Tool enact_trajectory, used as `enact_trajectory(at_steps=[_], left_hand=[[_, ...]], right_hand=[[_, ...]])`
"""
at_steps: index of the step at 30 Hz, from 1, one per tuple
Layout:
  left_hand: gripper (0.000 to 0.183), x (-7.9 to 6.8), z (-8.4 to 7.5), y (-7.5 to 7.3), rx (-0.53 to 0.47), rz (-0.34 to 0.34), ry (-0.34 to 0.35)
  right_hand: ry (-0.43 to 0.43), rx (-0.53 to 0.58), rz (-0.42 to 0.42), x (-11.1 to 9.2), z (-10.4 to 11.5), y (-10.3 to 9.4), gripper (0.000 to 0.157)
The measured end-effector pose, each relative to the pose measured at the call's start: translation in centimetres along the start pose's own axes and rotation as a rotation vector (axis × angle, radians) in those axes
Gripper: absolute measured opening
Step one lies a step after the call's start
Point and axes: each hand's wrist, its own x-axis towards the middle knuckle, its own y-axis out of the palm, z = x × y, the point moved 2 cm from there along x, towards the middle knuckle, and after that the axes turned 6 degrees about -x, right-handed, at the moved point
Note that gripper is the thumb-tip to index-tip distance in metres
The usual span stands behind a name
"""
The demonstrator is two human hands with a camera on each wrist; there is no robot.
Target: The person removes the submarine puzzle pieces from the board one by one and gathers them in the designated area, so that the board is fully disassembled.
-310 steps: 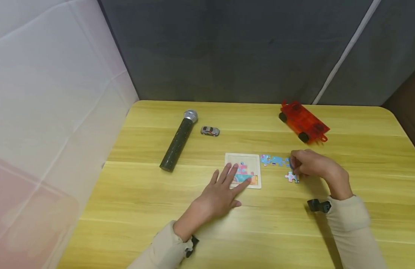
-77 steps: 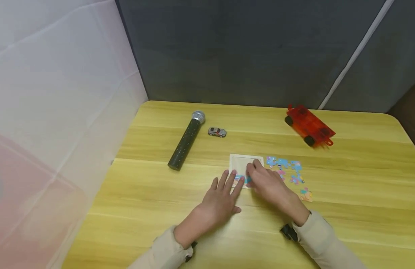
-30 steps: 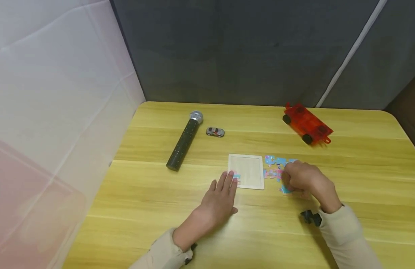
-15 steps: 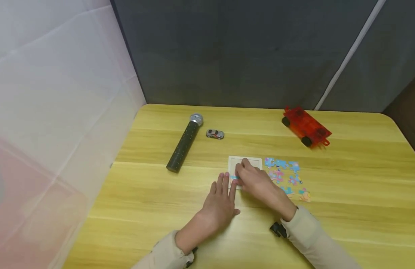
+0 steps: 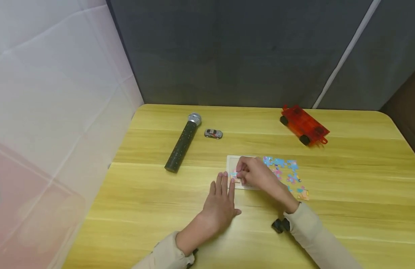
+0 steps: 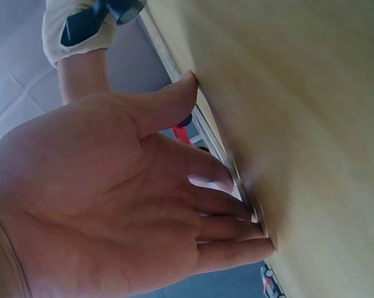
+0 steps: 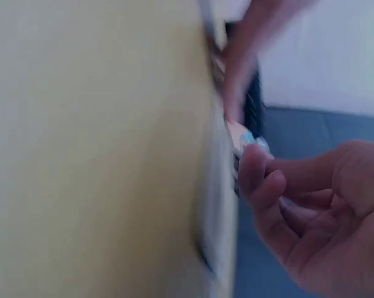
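A pale square puzzle tray (image 5: 231, 161) lies mid-table, partly under my hands. My left hand (image 5: 219, 207) rests palm down with straight fingers, tips at the tray's lower left edge. The left wrist view shows that hand (image 6: 131, 198) from the palm side, fingertips against the surface. My right hand (image 5: 258, 173) reaches over the tray and pinches a puzzle piece (image 7: 238, 133) between thumb and fingers; in the right wrist view the piece stands tilted. Several loose jigsaw pieces (image 5: 292, 165) lie in rows right of the tray, some partly hidden by the right hand.
A black speckled microphone (image 5: 183, 147) lies at the left of the wooden table (image 5: 143, 209). Beside its head is a small silver toy car (image 5: 213, 133). At the back right sits a red toy wagon base (image 5: 305, 126) with black wheels. Dark and pale walls enclose the table.
Ten seconds ago several pieces sat in the tray; more now lie right of it. The right hand went from those pieces back to the tray and now pinches one there. The left hand stayed.
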Motion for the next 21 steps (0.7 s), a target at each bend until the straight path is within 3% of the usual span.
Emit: enact_trajectory(at_steps=[5,8,10,15,21], left_hand=[[0.089,-0.3,-0.2,0.1,0.003,-0.022,0.004],[0.088,-0.7,-0.1,0.2,0.015,-0.025,0.010],[0.088,-0.9,0.0,0.2,0.031,-0.024,0.011],[0.088,-1.1,0.4,0.1,0.038,-0.018,0.005],[0.087,-1.4,0.8,-0.1,-0.036,-0.017,0.028]], right_hand=[[0.019,0.027,0.059,-2.9,-2.1,-3.4,0.015],[0.033,0.011,0.170,-5.0,-3.1,-4.1,0.021],[0.026,-0.045,0.200,-5.8,-3.3,-3.9,0.022],[-0.010,-0.225,0.105,-5.5,-2.9,-2.9,0.025],[-0.091,-0.363,-0.015,-5.6,-2.1,-2.3,0.029]])
